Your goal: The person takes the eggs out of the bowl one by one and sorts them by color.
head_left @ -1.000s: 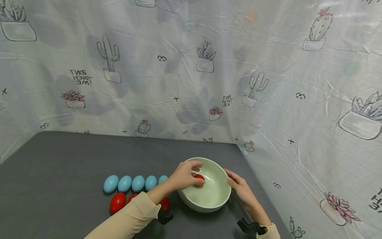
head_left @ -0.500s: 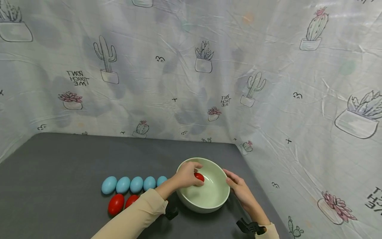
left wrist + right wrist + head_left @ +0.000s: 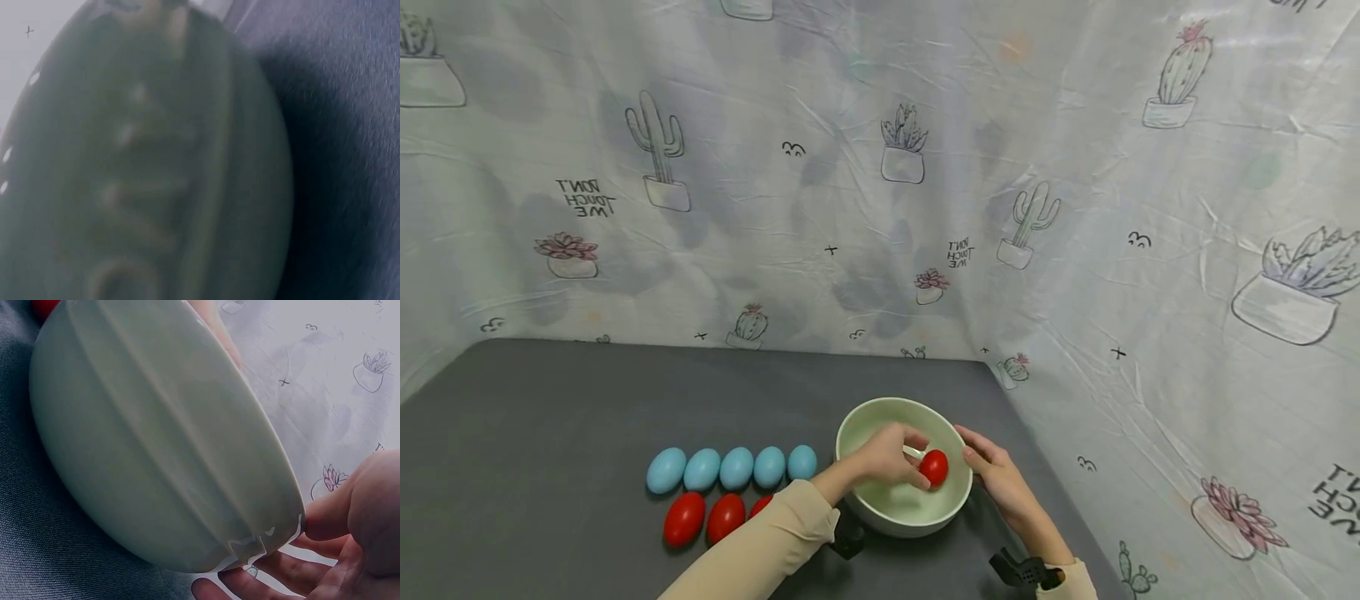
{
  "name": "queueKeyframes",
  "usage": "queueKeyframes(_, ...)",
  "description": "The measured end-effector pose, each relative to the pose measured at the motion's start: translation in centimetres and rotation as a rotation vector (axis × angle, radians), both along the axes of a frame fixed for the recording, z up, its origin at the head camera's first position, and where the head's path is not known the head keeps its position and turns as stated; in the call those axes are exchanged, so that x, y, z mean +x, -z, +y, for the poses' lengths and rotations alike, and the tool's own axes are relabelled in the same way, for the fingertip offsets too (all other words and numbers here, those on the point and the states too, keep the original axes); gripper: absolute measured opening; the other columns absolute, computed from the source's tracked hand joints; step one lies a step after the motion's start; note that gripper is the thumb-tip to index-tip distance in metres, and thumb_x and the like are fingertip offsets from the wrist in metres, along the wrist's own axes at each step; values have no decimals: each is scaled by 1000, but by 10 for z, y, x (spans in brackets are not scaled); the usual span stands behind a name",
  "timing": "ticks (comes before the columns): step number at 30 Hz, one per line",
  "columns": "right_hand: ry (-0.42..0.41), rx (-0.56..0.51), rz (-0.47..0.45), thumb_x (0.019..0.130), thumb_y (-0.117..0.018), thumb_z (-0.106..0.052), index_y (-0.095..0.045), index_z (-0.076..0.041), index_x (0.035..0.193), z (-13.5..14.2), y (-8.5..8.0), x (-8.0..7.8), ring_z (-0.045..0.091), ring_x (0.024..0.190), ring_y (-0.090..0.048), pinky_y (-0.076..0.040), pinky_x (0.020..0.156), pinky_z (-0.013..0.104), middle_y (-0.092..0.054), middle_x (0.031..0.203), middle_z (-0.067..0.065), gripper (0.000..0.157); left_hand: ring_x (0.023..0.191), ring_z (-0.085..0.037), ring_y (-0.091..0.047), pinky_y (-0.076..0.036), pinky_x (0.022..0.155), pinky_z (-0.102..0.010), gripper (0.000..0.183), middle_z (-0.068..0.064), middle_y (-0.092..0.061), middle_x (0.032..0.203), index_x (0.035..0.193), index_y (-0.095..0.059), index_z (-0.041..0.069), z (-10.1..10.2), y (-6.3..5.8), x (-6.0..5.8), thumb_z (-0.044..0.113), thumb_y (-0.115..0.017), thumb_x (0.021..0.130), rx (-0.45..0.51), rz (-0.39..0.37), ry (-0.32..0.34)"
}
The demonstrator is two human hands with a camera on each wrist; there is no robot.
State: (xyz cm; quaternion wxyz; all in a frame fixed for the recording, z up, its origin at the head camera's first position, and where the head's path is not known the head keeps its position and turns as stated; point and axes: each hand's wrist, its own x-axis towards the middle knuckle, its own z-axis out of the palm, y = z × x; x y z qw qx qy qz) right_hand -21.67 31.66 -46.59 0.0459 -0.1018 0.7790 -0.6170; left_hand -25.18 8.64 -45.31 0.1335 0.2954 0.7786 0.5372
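Note:
A pale green bowl (image 3: 887, 523) stands on the dark grey tabletop in the head view. My left hand (image 3: 887, 457) reaches down inside it, fingers apart and loosely bent. Just beyond those fingertips a red egg (image 3: 934, 469) lies inside the bowl, toward its right side. My right hand (image 3: 1003, 483) holds the bowl's right side, thumb at the rim and fingers along the outer wall, as the right wrist view also shows with the bowl (image 3: 156, 437) and the thumb (image 3: 331, 515). Only the bowl's blurred outside (image 3: 156, 156) fills most of the left wrist view.
Left of the bowl, several light blue eggs (image 3: 737, 469) line up in a row. In front of them lie red eggs (image 3: 684, 520), one partly covered by the left sleeve (image 3: 760, 542). A cactus-print curtain (image 3: 775, 208) encloses the table's back and right side.
My left hand has moved right, deeper over the bowl. The red egg by its fingertips has shifted from mid-bowl toward the right side. The right hand keeps its hold.

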Motion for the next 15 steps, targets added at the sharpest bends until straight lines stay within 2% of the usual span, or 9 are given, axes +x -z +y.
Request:
queueKeyframes(4,-2,-2,5,106,-48,-20,-38,0,149,-2,-1,-2,36,122,-52,-53,90,33,-43,145,23,49,108,-24,-64,-51,90,-30,62,-12,-65,119,126,-63,-2,4,2,1,0,-88,69,-43,-4,36)
queueKeyframes(6,-3,-6,6,106,-47,-19,-38,1,149,-2,-1,-3,36,123,-52,-53,90,33,-42,146,23,48,112,-24,-61,-50,92,-32,61,-9,-66,119,126,-63,0,4,2,1,-1,-88,70,-57,-32,69)
queueKeyframes(11,6,-10,-8,107,-46,-18,-38,1,149,-4,-1,-3,36,126,-49,-52,92,33,-41,147,23,47,106,-24,-62,-55,82,-32,55,-6,-67,113,124,-65,2,2,1,2,-5,-84,74,-59,-164,195)
queueKeyframes(15,16,-11,-11,107,-46,-18,-38,2,149,-5,0,-3,37,128,-47,-51,94,35,-40,147,23,47,100,-20,-64,-56,76,-28,54,-3,-67,109,126,-63,2,1,0,2,-2,-83,76,-78,-194,262)
